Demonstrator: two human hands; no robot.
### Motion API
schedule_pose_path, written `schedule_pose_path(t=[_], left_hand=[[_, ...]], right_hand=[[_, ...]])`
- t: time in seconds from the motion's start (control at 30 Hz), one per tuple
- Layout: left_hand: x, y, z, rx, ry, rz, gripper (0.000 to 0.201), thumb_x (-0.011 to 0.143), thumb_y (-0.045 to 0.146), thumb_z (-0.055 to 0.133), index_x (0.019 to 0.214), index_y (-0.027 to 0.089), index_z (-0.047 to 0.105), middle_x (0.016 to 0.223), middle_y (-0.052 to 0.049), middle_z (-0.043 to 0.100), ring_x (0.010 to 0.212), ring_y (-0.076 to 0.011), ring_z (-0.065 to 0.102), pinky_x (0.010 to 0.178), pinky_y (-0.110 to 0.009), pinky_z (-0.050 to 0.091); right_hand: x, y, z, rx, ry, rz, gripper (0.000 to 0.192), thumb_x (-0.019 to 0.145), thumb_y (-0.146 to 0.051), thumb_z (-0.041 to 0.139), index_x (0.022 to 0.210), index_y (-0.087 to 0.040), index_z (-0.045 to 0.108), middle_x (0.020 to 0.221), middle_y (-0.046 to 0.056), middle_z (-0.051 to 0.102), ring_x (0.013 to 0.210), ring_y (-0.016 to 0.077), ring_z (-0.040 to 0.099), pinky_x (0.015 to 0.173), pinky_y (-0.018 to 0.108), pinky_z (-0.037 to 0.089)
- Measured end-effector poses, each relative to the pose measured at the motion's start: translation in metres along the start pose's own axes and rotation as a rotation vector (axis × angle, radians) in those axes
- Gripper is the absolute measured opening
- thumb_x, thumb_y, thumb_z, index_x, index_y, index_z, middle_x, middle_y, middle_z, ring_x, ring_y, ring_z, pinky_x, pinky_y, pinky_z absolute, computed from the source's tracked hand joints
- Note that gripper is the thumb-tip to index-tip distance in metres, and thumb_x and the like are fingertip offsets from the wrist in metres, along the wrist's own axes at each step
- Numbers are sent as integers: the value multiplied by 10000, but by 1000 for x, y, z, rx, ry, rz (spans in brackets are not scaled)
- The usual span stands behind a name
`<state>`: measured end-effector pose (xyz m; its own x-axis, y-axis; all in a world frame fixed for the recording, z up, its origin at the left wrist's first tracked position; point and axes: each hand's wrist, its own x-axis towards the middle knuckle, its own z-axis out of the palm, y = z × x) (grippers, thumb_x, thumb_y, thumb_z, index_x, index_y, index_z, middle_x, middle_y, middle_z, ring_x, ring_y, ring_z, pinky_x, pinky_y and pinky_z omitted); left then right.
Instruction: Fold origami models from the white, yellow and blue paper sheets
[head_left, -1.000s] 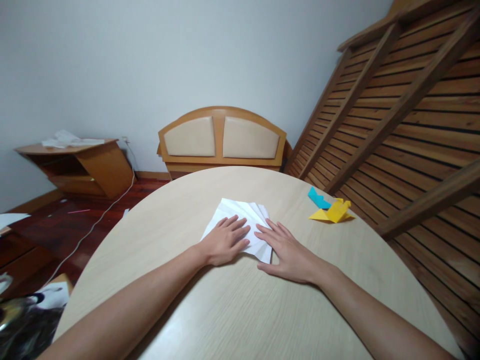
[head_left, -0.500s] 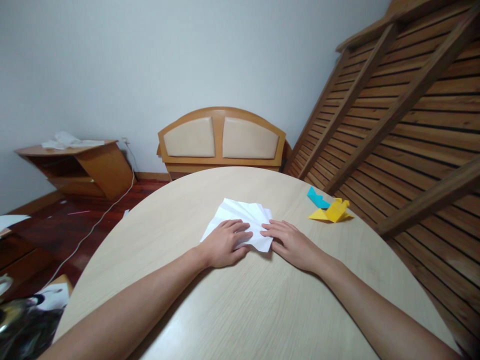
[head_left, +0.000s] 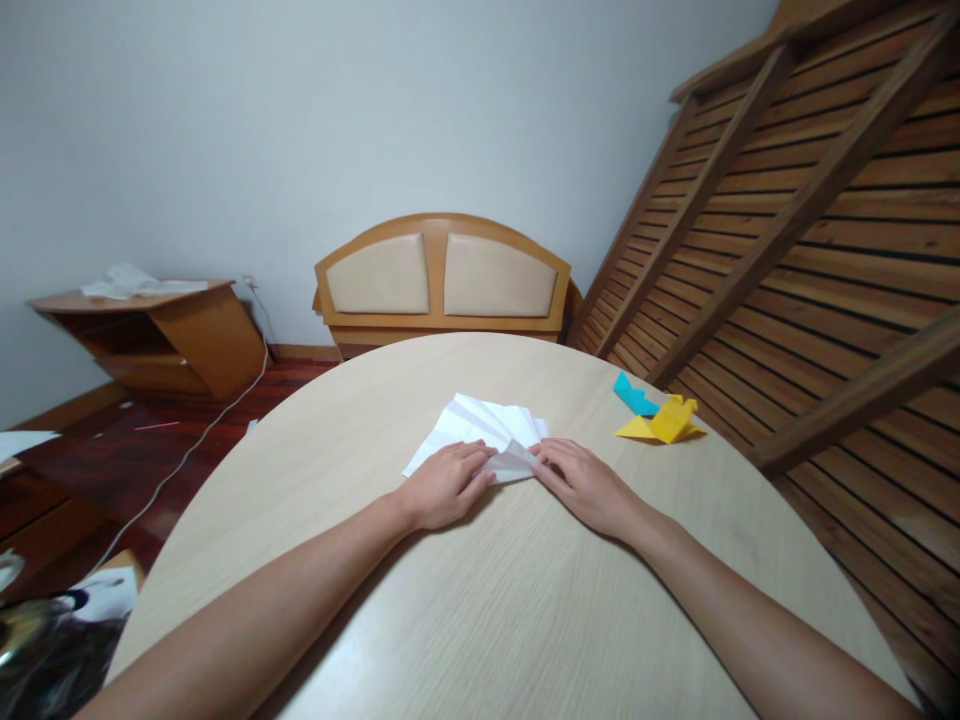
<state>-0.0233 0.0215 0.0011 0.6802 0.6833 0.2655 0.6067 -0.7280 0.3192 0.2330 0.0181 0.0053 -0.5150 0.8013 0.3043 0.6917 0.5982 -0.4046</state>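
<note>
A creased white sheet of paper [head_left: 469, 421] lies on the round wooden table [head_left: 570, 610], with its near edge lifted and folded over. My left hand [head_left: 448, 484] is closed on the paper's near left part, thumb along the near edge and fingers resting on top. At the near right corner, my right hand [head_left: 581, 482] pinches the paper between thumb and fingers. Part of the sheet is hidden beneath my left hand.
A yellow folded paper figure [head_left: 673, 420] and a blue folded paper piece [head_left: 634, 396] lie near the table's right edge. Beyond stand a headboard [head_left: 439, 322] and a leaning slatted wooden frame [head_left: 840, 260]. A desk [head_left: 202, 340] stands at the left.
The paper's near edge, flat before, is now raised and folded back. My right hand's fingers have closed from lying on the paper to pinching its corner; my left fingers have drawn together.
</note>
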Motion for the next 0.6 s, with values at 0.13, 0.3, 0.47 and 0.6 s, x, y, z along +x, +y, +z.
schedule_pose_path(t=[0.13,0.3,0.47,0.6], left_hand=[[2,0,-1,-15,-10,16,361,1047,338,335,1064,167,652,1317,-136,639,1240,-262,584,1110,-437,437],[2,0,0,-52,-6,-29,427,1050,303,316,899,146,683,1355,-133,614,1301,-236,536,1137,-391,416],[1,-2,4,-58,87,15,200,953,245,484,841,156,625,1317,-162,611,1310,-266,501,1143,-426,404],[-2,-4,7,-125,130,10,315,870,223,561,1175,152,524,1337,-173,572,1245,-260,542,1086,-447,462]], right_hand=[[2,0,2,-31,46,-7,251,1021,-345,457,930,-215,651,1029,90,692,1025,257,620,932,430,484],[1,6,5,-55,54,-34,242,1012,-336,488,850,-223,629,998,74,674,1084,260,581,976,440,452],[1,8,9,-52,84,-33,198,984,-330,548,830,-221,607,981,68,662,1077,259,578,988,441,444],[1,6,9,-30,102,2,94,947,-295,607,887,-224,616,999,64,670,1079,258,586,970,427,458]])
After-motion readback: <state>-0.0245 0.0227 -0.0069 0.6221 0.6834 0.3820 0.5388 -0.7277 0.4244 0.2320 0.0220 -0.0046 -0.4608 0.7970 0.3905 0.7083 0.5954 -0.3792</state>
